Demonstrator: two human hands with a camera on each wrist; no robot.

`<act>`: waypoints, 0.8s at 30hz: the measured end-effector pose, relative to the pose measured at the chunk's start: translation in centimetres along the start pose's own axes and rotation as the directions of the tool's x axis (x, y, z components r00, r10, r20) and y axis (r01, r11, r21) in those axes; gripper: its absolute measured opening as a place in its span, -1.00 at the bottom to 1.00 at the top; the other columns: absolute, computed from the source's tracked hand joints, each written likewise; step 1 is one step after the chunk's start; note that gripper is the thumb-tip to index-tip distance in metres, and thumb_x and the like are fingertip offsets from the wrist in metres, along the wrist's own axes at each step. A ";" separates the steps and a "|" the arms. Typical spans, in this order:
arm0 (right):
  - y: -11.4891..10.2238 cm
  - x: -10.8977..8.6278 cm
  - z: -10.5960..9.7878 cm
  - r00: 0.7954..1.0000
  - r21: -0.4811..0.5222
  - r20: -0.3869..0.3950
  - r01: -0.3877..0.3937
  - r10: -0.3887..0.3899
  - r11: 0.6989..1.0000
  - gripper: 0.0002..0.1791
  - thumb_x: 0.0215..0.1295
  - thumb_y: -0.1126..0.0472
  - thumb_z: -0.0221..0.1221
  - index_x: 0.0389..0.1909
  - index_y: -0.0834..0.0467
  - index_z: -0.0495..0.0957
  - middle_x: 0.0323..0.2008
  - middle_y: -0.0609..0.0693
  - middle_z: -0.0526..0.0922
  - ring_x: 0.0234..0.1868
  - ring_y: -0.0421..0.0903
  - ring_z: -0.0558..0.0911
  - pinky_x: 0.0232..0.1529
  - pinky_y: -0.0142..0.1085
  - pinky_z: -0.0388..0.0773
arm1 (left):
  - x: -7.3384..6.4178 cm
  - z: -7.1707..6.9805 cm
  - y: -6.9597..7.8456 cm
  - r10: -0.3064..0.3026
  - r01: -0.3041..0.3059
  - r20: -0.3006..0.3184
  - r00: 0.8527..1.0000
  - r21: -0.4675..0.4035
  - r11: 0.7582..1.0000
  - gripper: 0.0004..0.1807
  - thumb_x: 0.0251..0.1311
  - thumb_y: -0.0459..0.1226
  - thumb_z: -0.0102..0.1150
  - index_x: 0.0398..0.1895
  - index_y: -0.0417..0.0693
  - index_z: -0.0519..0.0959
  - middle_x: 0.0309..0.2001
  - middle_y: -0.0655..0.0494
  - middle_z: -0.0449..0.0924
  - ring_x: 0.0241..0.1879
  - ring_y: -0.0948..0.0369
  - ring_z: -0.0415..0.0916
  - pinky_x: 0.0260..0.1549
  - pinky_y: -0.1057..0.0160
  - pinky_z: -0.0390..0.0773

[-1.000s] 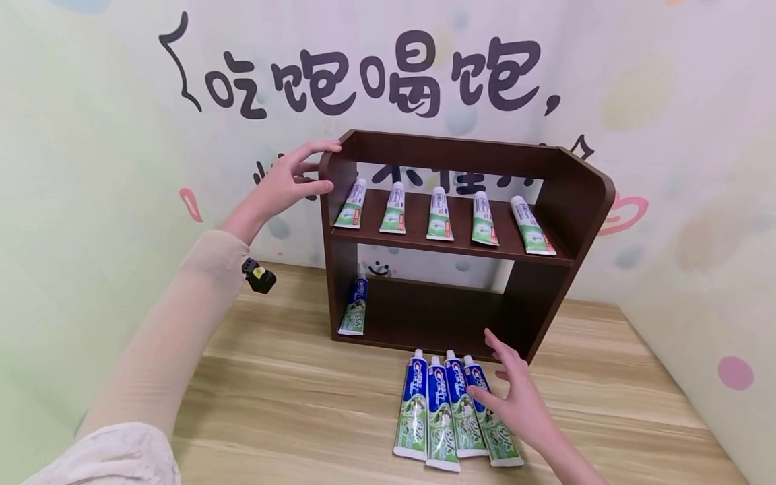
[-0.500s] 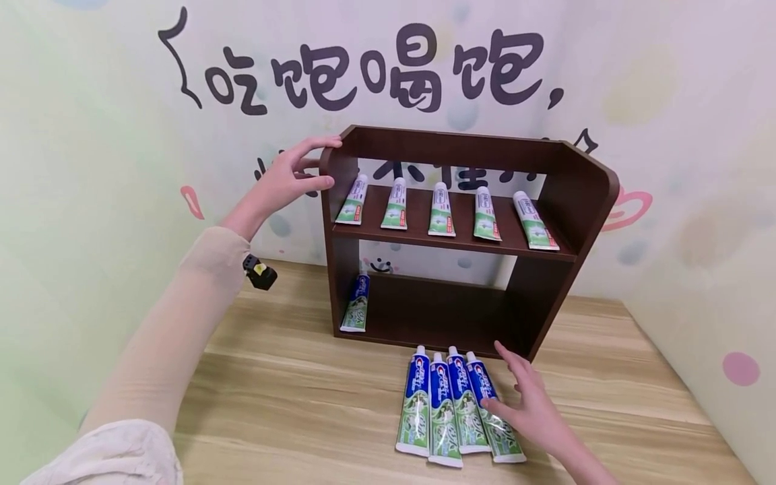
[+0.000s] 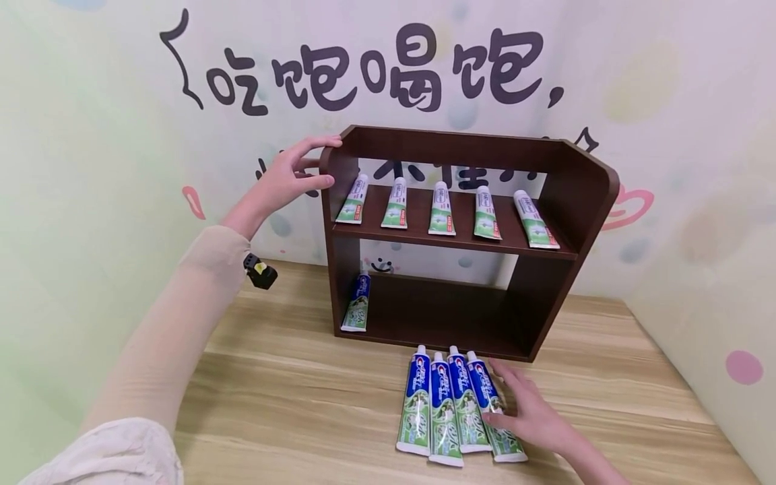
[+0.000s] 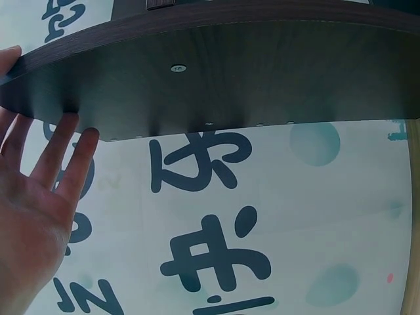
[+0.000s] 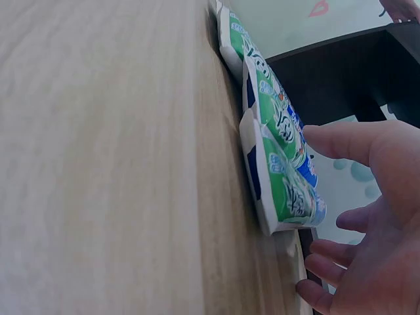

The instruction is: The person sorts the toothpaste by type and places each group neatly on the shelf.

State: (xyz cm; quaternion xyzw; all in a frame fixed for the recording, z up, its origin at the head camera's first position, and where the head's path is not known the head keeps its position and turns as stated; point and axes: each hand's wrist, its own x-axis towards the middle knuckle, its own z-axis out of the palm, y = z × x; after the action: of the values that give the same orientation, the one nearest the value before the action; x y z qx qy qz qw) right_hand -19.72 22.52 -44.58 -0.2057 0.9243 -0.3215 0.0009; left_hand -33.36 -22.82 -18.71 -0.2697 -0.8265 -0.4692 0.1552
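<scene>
My left hand (image 3: pixel 285 178) rests against the upper left corner of a dark brown two-tier shelf (image 3: pixel 455 140). In the left wrist view, its extended fingers (image 4: pixel 79 154) touch the outside of the side panel (image 4: pixel 230 72). Several blue-and-green toothpaste tubes lie side by side on the table before the shelf. At the rightmost toothpaste tube (image 3: pixel 487 391) is my right hand (image 3: pixel 533 417), thumb over the tube and fingers spread along its right side. The right wrist view shows the thumb (image 5: pixel 341 141) above the tubes' printed faces (image 5: pixel 289 177), with the other fingers apart from them.
A row of white-and-green toothpaste tubes (image 3: pixel 440 209) leans on the upper tier. One blue-and-green tube (image 3: pixel 356 303) stands at the left of the lower tier. The wooden table (image 3: pixel 291 404) meets a printed wall (image 3: pixel 685 269) behind and at the right.
My right hand has shifted right and lowered beside the rightmost tube, its fingers dropping from in front of the shelf's lower tier. My left hand stays at the shelf corner.
</scene>
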 end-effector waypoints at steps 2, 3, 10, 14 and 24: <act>0.2 0.0 0.0 1.000 0.009 0.007 0.013 -0.013 1.000 0.05 0.04 -0.06 0.42 0.48 0.24 0.15 0.32 0.36 0.40 0.31 0.47 0.32 0.16 0.47 0.28 | 0.1 0.0 -0.1 0.004 -0.004 -0.002 1.000 0.001 1.000 -0.39 0.24 -0.33 0.25 0.37 0.13 0.39 0.50 0.31 0.23 0.32 -0.08 0.42 -0.04 0.33 0.56; 0.3 0.1 0.0 1.000 0.013 0.008 0.019 -0.019 1.000 0.04 0.04 -0.05 0.42 0.48 0.25 0.15 0.30 0.35 0.42 0.30 0.45 0.35 0.16 0.47 0.28 | 0.1 0.0 -0.1 0.006 -0.006 -0.003 1.000 0.000 1.000 -0.39 0.24 -0.33 0.25 0.36 0.14 0.39 0.49 0.30 0.23 0.32 -0.08 0.42 -0.06 0.33 0.57; 1.0 0.2 0.1 0.999 0.015 0.016 0.037 -0.037 0.999 0.04 -0.03 -0.02 0.44 0.46 0.24 0.19 0.26 0.34 0.46 0.22 0.39 0.42 0.10 0.42 0.35 | 0.3 0.0 -0.2 -0.003 0.003 -0.008 1.000 0.003 1.000 -0.39 0.24 -0.32 0.25 0.38 0.12 0.38 0.50 0.31 0.22 0.33 -0.08 0.39 -0.01 0.28 0.56; 1.0 0.2 0.0 0.999 0.001 0.023 0.030 -0.030 1.000 0.05 -0.08 -0.01 0.48 0.44 0.22 0.22 0.22 0.32 0.48 0.19 0.36 0.43 0.08 0.39 0.39 | 0.2 0.1 -0.1 -0.009 0.009 -0.007 1.000 0.005 1.000 -0.38 0.25 -0.30 0.25 0.38 0.13 0.37 0.50 0.32 0.21 0.34 -0.07 0.39 0.01 0.22 0.57; 0.5 0.4 0.2 0.999 0.030 0.048 0.016 -0.017 0.999 0.10 -0.13 0.03 0.51 0.44 0.30 0.21 0.10 0.23 0.57 0.07 0.13 0.53 0.12 0.25 0.44 | 0.0 0.0 0.0 -0.017 0.017 -0.005 1.000 0.018 1.000 -0.38 0.25 -0.30 0.25 0.38 0.16 0.37 0.50 0.33 0.21 0.35 -0.08 0.38 0.05 0.13 0.56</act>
State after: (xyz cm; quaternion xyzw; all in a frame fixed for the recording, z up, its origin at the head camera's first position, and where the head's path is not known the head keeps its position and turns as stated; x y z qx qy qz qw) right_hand -20.24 22.62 -44.98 -0.2210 0.9173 -0.3303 0.0236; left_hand -33.34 -22.79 -18.73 -0.2601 -0.8325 -0.4637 0.1556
